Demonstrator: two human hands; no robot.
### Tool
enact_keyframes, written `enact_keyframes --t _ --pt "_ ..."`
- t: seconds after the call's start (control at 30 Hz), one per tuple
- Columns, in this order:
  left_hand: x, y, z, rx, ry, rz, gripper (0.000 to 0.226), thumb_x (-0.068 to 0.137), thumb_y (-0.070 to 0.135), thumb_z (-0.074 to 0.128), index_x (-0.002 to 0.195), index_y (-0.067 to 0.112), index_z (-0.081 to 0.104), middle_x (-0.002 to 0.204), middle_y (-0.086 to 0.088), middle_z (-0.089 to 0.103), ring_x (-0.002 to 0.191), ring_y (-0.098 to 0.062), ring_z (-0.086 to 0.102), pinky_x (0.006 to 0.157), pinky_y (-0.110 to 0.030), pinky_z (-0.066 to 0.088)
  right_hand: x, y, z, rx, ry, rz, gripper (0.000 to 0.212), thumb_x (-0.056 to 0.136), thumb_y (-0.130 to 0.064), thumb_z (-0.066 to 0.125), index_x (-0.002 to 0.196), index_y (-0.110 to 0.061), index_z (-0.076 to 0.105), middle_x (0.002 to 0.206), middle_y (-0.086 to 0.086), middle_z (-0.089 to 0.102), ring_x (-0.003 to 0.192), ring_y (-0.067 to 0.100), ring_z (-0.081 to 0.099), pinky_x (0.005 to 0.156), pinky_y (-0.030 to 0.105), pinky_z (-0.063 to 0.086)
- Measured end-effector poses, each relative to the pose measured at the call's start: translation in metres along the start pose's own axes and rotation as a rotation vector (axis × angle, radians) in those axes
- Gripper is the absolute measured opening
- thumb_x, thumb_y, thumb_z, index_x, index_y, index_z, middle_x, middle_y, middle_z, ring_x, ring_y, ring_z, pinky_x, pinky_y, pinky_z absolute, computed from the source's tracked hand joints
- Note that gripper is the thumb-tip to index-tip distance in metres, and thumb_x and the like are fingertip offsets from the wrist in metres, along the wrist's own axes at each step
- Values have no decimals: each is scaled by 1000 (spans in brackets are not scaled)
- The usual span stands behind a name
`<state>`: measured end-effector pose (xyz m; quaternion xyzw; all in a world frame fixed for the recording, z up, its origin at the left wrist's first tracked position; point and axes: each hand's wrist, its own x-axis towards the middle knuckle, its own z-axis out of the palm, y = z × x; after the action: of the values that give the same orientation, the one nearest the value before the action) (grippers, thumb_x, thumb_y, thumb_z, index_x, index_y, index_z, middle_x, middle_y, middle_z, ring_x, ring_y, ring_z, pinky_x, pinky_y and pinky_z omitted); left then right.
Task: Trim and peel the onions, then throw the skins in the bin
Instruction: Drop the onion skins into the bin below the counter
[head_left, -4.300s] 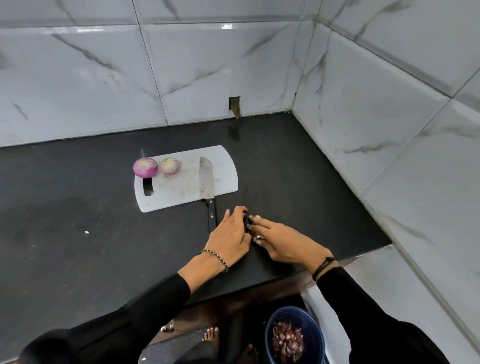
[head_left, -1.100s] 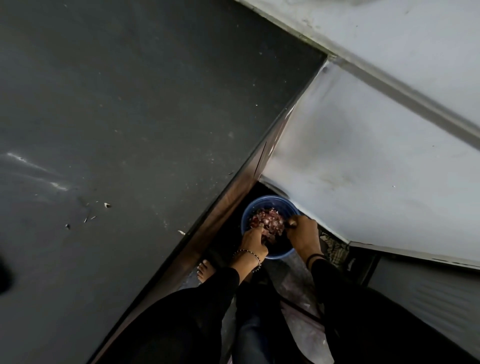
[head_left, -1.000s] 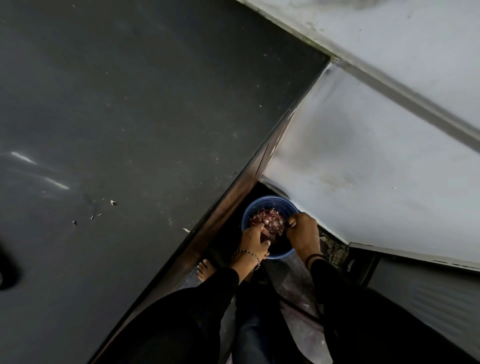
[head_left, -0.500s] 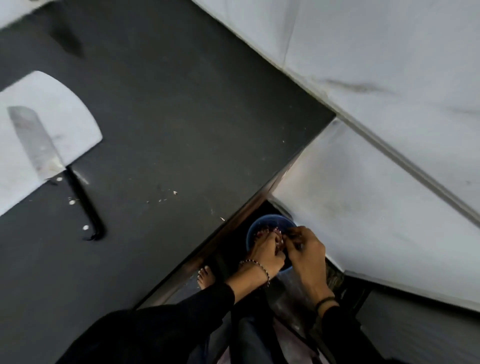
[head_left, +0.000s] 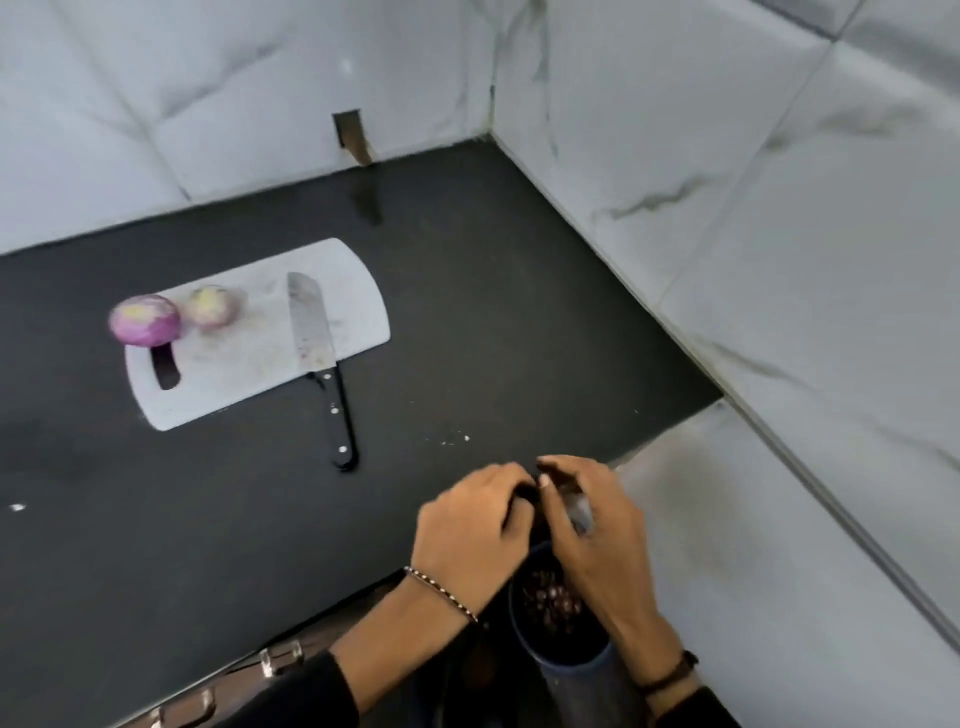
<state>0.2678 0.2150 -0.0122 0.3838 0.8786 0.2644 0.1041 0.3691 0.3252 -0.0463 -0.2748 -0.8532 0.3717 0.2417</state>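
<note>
Hovering over the bin (head_left: 571, 667) of skins (head_left: 550, 605) below the front edge of the worktop (head_left: 467, 312), the left hand (head_left: 478, 530) and right hand (head_left: 592, 535) are touching fingertips, fingers curled; whether pinching anything, I cannot tell. Farther off, the knife (head_left: 317, 343) is lying handle nearest, blade on the cutting board (head_left: 249, 374); two onions (head_left: 145, 319) (head_left: 213, 306) are sitting at its left end, cut ends up.

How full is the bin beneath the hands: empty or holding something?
Not empty. Reddish onion skins lie inside the bin; the pile's depth cannot be told.
</note>
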Motion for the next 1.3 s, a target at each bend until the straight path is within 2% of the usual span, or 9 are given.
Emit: enact_keyframes --t 0.07,0.17,0.4,0.57,0.7,0.8,0.97,1.1,1.3 --pt "4 -21 -14 114 197 51 26 81 32 44 94 28 66 94 12 67 94 -13 62 71 -34 52 8 -2 17 -184 -94 -151 35 99 -29 57 130 -16 65 133 -4 65 128 12 57 107 31 44" --pt "0 -59 -22 347 207 -20 41 85 29 41 110 14 69 120 -4 67 118 -25 58 95 -38 42 11 -10 47 -474 -249 -261 61 97 -36 42 146 -1 50 153 13 50 146 25 42 120 40 24" --pt "-11 -105 -24 476 119 -146 59 90 33 31 133 3 57 147 -22 43 142 -34 34 114 -50 32 34 -45 79 -342 -550 -336 82 92 -41 23 161 -3 3 170 9 8 157 11 -1 126 26 -8" --pt "-8 -104 -30 474 160 -128 56 89 31 33 130 5 59 147 -22 43 141 -35 35 113 -52 33 81 -54 90 -407 -636 -346 89 86 -51 9 162 -5 2 171 8 7 157 12 0 125 24 -9" --pt "-10 -103 -27 466 157 -81 56 89 31 33 130 6 60 150 -19 41 143 -33 32 115 -50 30 70 -52 73 -292 -745 -353 76 91 -45 24 163 -19 19 168 -3 23 155 14 19 126 26 13" --pt "-10 -104 -25 458 163 -61 56 90 33 32 132 7 58 153 -18 37 146 -31 26 117 -49 24 41 -41 43 -204 -668 -309 71 92 -41 36 160 -23 27 164 -11 31 151 6 26 125 29 22" --pt "-10 -103 -25 445 159 -76 62 93 42 29 138 8 52 157 -18 28 149 -30 16 120 -49 18 1 -12 18 -448 -429 -209 75 102 -56 20 162 -12 12 170 0 0 156 8 -10 127 28 -5" --pt "-15 -97 -18 443 116 -65 65 93 44 23 142 8 49 159 -19 22 150 -31 11 121 -49 14 -28 -4 25 -632 -410 -116 84 103 -62 8 160 -1 8 169 15 -10 156 23 -17 127 35 -8" --pt "-21 -91 -10 390 72 -7 62 93 39 19 147 20 42 161 -18 14 151 -30 4 122 -48 7 -23 -23 56 -580 -497 -248 76 101 -46 15 159 2 6 167 21 -8 156 29 -13 127 40 -9"
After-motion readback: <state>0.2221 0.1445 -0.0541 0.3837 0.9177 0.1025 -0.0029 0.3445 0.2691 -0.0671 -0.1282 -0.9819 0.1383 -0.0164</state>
